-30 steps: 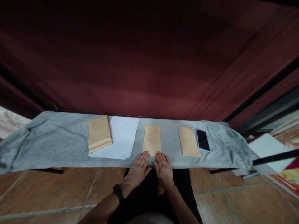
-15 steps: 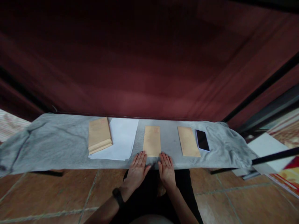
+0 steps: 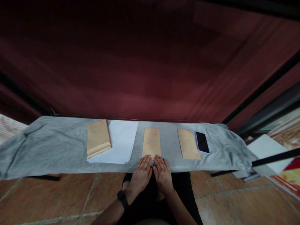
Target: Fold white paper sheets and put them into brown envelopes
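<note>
A tan paper envelope [image 3: 151,141] with a small reddish mark near its upper right corner lies flat on the grey cloth in front of me. My left hand [image 3: 142,170] rests palm down with outstretched fingers on the envelope's near left edge. On the near right part of that edge lies my right hand [image 3: 162,172], also flat, fingers extended. Only a narrow gap separates the two hands. Neither hand grasps anything; the fingertips cover part of the near edge.
To the left, a stack of tan envelopes [image 3: 98,136] overlaps white paper sheets [image 3: 123,140]. Another tan envelope [image 3: 188,143] lies to the right, beside a phone [image 3: 202,142] with a dark screen. Grey cloth [image 3: 56,140] covers the narrow table; a dark red panel [image 3: 145,78] rises behind it.
Both hands have slid inward toward each other along the envelope's near edge, from its corners to its middle. The whole view has shifted slightly.
</note>
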The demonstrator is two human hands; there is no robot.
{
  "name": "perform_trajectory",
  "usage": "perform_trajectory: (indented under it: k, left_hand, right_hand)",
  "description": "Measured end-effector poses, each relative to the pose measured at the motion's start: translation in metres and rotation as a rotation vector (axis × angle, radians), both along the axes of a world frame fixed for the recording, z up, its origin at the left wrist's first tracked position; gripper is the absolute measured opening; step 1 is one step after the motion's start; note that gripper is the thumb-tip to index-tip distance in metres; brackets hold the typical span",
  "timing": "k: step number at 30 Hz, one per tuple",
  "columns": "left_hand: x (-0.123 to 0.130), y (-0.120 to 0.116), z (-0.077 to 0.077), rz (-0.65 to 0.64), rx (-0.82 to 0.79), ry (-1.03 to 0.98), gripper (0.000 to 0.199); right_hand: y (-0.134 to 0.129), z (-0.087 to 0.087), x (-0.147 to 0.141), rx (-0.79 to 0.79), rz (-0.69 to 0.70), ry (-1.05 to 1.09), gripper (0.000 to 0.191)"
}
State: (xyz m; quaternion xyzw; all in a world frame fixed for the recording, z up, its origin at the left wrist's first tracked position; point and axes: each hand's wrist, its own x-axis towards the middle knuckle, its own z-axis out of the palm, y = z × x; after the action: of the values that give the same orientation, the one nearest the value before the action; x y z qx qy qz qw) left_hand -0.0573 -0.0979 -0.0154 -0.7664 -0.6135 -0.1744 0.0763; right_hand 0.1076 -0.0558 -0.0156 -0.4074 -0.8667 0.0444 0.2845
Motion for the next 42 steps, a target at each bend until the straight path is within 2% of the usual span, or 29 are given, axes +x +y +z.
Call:
perform_trajectory:
  k: [10, 14, 17, 20, 24, 28, 31, 34, 37, 39, 42]
  left_hand:
    - [-0.013, -0.007, -0.002, 0.194, 0.027, -0.082, 0.049]
    - [-0.015, -0.005, 0.001, 0.244, 0.012, -0.181, 0.045]
    - [-0.011, 0.005, 0.005, 0.285, 0.001, -0.327, 0.043]
    - [-0.008, 0.019, 0.011, 0.381, 0.022, -0.502, 0.044]
    - [-0.009, 0.038, 0.02, 0.473, 0.016, -0.859, 0.051]
    - [-0.004, 0.049, 0.035, 0.418, -0.004, -1.202, 0.054]
    - [0.012, 0.051, 0.051, 0.319, 0.02, -1.229, 0.048]
    - [0.03, 0.05, 0.066, 0.195, -0.011, -1.209, 0.044]
    - [0.039, 0.05, 0.07, 0.167, 0.012, -1.194, 0.054]
    - [0.038, 0.051, 0.063, 0.222, 0.019, -1.201, 0.055]
    - [0.036, 0.055, 0.043, 0.289, -0.118, -1.305, 0.061]
  right_hand:
    - [0.002, 0.001, 0.011, 0.025, -0.046, -0.008, 0.044]
    - [0.001, -0.001, 0.011, 0.027, -0.081, -0.007, 0.043]
    - [0.0, -0.002, 0.006, 0.022, -0.109, -0.004, 0.043]
    - [-0.001, -0.005, 0.0, 0.016, -0.153, 0.01, 0.042]
    - [0.0, -0.004, -0.005, 0.02, -0.197, 0.019, 0.04]
    - [0.007, 0.012, -0.01, 0.025, -0.211, -0.013, 0.039]
    - [0.015, 0.029, -0.012, -0.02, -0.238, -0.008, 0.039]
    - [0.024, 0.041, -0.013, -0.168, -0.233, 0.158, 0.034]
    - [0.032, 0.042, -0.014, -0.443, -0.251, 0.558, 0.031]
    - [0.035, 0.038, -0.017, -0.673, -0.281, 0.879, 0.038]
    - [0.033, 0.032, -0.022, -1.007, -0.297, 1.247, 0.045]
